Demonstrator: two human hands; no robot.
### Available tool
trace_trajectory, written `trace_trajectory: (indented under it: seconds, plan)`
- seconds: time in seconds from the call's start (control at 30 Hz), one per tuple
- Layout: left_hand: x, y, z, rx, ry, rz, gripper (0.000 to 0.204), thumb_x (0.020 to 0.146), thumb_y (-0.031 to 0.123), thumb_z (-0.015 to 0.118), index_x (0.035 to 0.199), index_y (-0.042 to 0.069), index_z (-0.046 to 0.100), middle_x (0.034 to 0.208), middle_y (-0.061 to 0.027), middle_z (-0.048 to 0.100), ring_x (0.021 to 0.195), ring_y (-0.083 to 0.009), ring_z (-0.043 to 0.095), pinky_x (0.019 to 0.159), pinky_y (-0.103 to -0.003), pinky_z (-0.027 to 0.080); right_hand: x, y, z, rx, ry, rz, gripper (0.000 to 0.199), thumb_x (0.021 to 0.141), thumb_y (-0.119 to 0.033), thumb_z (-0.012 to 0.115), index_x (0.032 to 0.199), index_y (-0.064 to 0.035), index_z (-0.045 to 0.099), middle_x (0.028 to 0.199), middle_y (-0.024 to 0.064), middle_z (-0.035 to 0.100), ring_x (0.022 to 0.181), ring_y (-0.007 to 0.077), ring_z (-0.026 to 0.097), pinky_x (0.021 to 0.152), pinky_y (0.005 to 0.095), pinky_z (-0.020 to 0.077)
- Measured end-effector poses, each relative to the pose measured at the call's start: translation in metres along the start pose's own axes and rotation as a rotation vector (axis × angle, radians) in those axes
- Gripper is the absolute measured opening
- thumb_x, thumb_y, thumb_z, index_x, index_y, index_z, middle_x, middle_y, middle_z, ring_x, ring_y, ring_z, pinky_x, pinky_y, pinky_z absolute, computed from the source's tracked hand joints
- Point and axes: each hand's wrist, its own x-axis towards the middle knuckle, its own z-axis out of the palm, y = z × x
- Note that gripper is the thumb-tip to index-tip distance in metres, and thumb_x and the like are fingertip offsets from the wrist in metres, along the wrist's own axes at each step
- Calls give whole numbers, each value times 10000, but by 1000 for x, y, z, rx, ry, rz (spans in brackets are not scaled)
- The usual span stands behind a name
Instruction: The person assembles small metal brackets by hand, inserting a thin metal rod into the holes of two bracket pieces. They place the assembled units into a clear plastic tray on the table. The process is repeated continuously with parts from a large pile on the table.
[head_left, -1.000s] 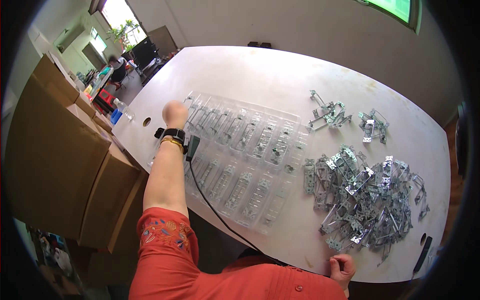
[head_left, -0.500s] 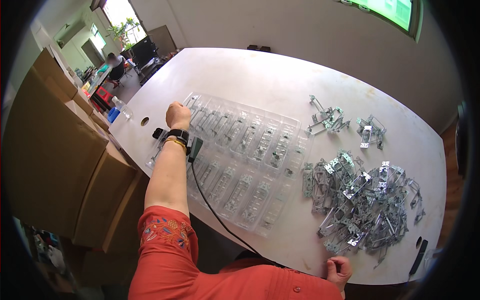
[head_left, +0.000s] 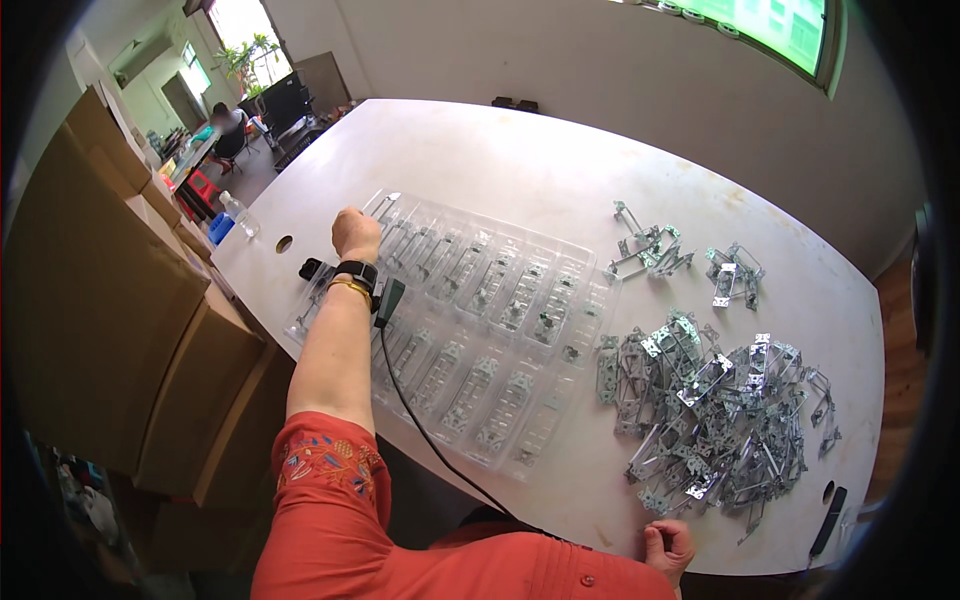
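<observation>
White and broad, the desk (head_left: 560, 170) fills most of the view, with a pale wall behind it and brown boxes (head_left: 110, 330) stacked along its left side. On the desk's left half lie clear trays (head_left: 470, 320), set side by side in two rows, their long pockets each holding a small metal part. The left hand (head_left: 356, 235) reaches out over the far left corner of the trays, curled into a loose fist with the knuckles up; its fingers are turned away, so I cannot tell whether the grip has hold of anything. A black band and a gold bangle sit on that wrist, and a dark cable (head_left: 430, 440) runs from a small device at the wrist back across the trays toward the body. The right hand (head_left: 668, 547) rests at the near edge of the desk, fingers curled in on themselves, with nothing visible inside the grip; it sits just beside the near fringe of the metal pile. That pile of brackets (head_left: 720, 410) sprawls over the right half of the desk, tangled and shiny. Two smaller clusters (head_left: 650, 250) lie farther back, apart from the pile. A black pen-like object (head_left: 830, 520) lies near the right edge. A plastic bottle (head_left: 238, 213) stands off the desk's left corner.
</observation>
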Motion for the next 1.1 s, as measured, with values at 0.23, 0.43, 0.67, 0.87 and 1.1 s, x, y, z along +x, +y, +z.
trace_trajectory:
  seconds: [0.23, 0.43, 0.67, 0.87, 1.1]
  plan:
    - [7, -20, 8, -19, 80, 6, 209, 939, 113, 705, 1063, 3, 831, 1126, -278, 806, 1095, -446, 786, 983, -497, 622, 1, 2, 0, -14, -11, 2, 203, 1012, -163, 874, 1072, -50, 717, 959, 28, 737, 821, 96, 647, 767, 271, 538]
    - [-9, 5, -8, 12, -2, -11, 213, 924, 119, 724, 1057, -3, 837, 1098, -273, 816, 1087, -448, 797, 967, -474, 637, -1, 1, 1, 5, 17, 12, 202, 1013, -159, 872, 1073, -50, 714, 956, 24, 733, 823, 92, 638, 762, 265, 529]
    - [-14, 6, -21, 137, -65, -82, 239, 930, 147, 727, 1091, 11, 840, 1167, -258, 818, 1147, -428, 791, 1015, -474, 624, 1, -6, 1, 16, 1, 74, 161, 1026, -123, 847, 1079, -50, 714, 937, 7, 732, 819, 78, 636, 766, 247, 518]
    - [-11, 5, -18, 228, -124, -93, 292, 962, 202, 691, 1159, 38, 833, 1269, -226, 806, 1273, -413, 741, 1126, -508, 541, 0, -6, 3, 4, 15, 71, 155, 1031, -126, 841, 1079, -52, 713, 937, 2, 732, 826, 73, 641, 767, 244, 517]
    - [-10, 2, -18, 276, -137, -97, 334, 984, 229, 650, 1222, 68, 820, 1306, -176, 807, 1300, -388, 734, 1148, -530, 494, 2, -7, 3, -14, 6, 46, 154, 1034, -127, 839, 1080, -53, 712, 947, -1, 726, 830, 71, 635, 765, 244, 514]
